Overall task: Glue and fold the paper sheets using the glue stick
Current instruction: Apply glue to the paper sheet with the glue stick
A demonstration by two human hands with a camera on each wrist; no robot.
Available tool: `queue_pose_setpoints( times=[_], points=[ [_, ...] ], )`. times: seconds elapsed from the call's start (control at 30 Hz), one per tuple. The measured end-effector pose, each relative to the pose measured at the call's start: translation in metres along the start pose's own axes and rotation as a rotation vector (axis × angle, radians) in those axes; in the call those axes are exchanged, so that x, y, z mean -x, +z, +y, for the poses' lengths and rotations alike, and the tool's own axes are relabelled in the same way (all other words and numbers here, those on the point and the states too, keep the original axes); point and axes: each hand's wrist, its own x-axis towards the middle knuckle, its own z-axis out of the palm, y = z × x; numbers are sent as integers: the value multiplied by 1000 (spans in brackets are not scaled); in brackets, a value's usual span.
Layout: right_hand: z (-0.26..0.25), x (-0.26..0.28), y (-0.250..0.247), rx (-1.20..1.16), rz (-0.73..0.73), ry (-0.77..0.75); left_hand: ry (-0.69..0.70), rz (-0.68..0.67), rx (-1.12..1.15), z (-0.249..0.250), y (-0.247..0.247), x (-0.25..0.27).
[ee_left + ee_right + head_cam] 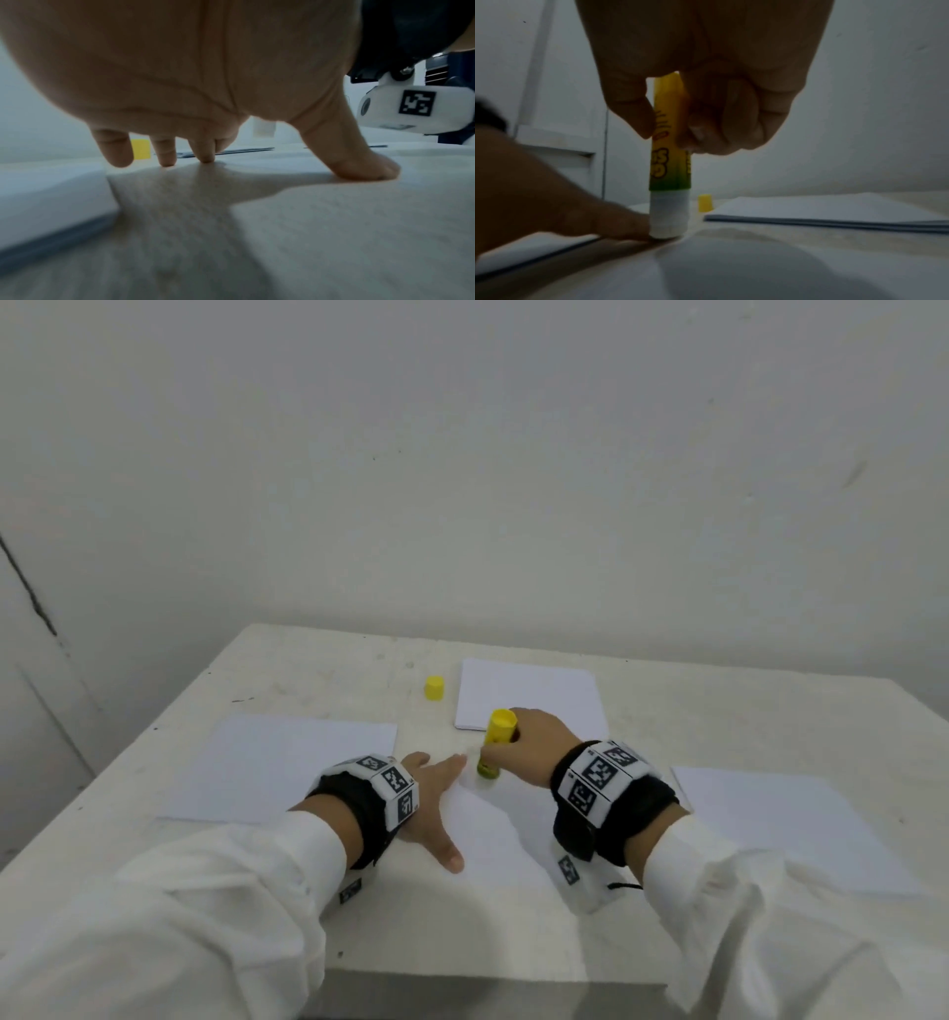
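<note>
A yellow and green glue stick (495, 742) stands upright, its white tip (668, 223) pressed on the far corner of the white sheet (493, 834) in front of me. My right hand (534, 747) grips the stick's barrel (671, 130) from above. My left hand (429, 793) lies flat on the same sheet with fingers spread, and its fingertips (167, 160) and thumb press the paper down. Its forefinger (618, 225) touches the glue tip. The stick's yellow cap (434, 687) stands apart on the table, farther back.
A stack of white sheets (529, 693) lies behind the hands. One sheet (277, 762) lies at the left and another sheet (801, 829) at the right. The white table (318, 670) ends at a wall behind, and its front edge is close to me.
</note>
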Motion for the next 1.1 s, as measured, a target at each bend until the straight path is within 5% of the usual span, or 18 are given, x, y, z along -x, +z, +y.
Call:
queue_pose_setpoints(
  times=[0.2, 0.53, 1.1],
  points=[
    [-18, -9, 23, 106, -85, -35, 17, 4, 8, -2, 2, -1],
    [-14, 50, 21, 92, -211, -119, 76, -22, -96, 4, -2, -3],
    [97, 94, -50, 94, -47, 168, 13, 13, -307, 26, -13, -13]
  ],
)
